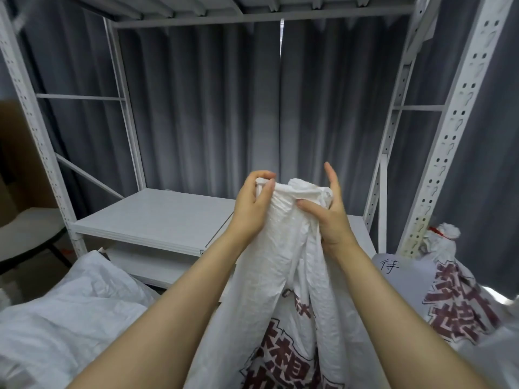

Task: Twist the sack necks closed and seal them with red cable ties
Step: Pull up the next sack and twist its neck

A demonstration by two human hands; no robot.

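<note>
Centre sack [283,290]: white woven plastic with dark red printed characters low on its face; stands between the 2 forearms, its upper part drawn up into a gathered neck.
Sack neck [292,197]: bunched and creased, held up between both hands in front of the shelf; no tie visible on it.
Left hand [251,207]: curled round the left side of the neck; fingers folded over the top edge, thumb pressed against the fabric.
Right hand [331,217]: against the right side of the neck; thumb pushed into the bunched fabric, the other fingers straight and close together, pointing up behind the folds.
Tied sack [455,290]: at right, leaning by the rack upright; same red print, its top crumpled into a knot.
Red cable tie [434,231]: thin red band round that knotted top; detail too small to tell.
Plain sack [64,313]: lower left, white, lying slack and wrinkled.
Shelf [151,217]: pale grey board of a white metal rack, behind the hands.
Curtain [213,108]: grey, pleated, behind the rack.
</note>
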